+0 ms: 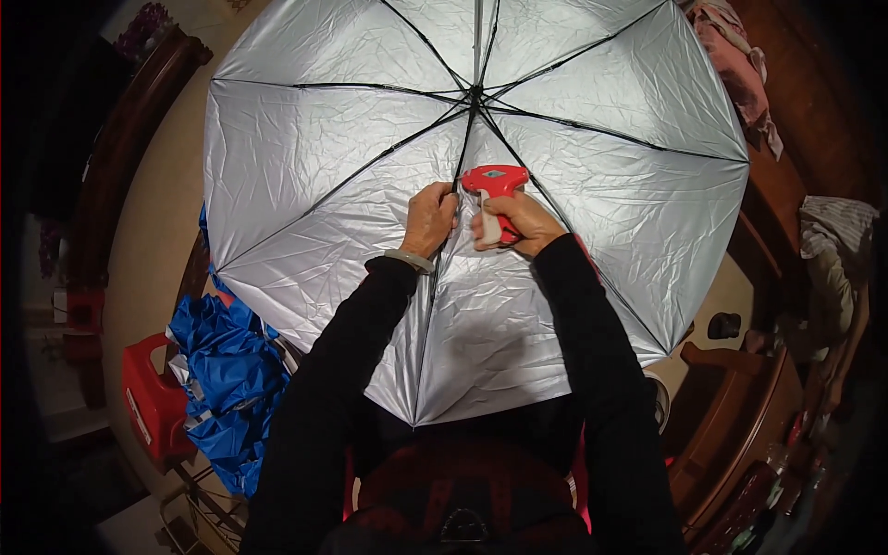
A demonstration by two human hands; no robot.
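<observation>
Umbrella (509, 296), crinkled silver fabric on thin black ribs (396, 148), spanned centre to twelve o'clock. Left hand (431, 220): fingertips pinched at one rib. Right hand (532, 225): fingers curled round a pistol-shaped red-and-white plastic gun (499, 178). Eight o'clock: crumpled blue fabric (231, 370) lay beside moulded red plastic (153, 407).

The far edge of the silver umbrella (305, 139) runs past the top of my remote view. The right hand (535, 222) partly covers the red trigger tool (499, 178); I cannot tell whether its tip touches the rib (463, 148) by the left hand (431, 220). The umbrella hides some blue cloth (231, 361); shadow obscures wooden furniture (145, 102), left.
</observation>
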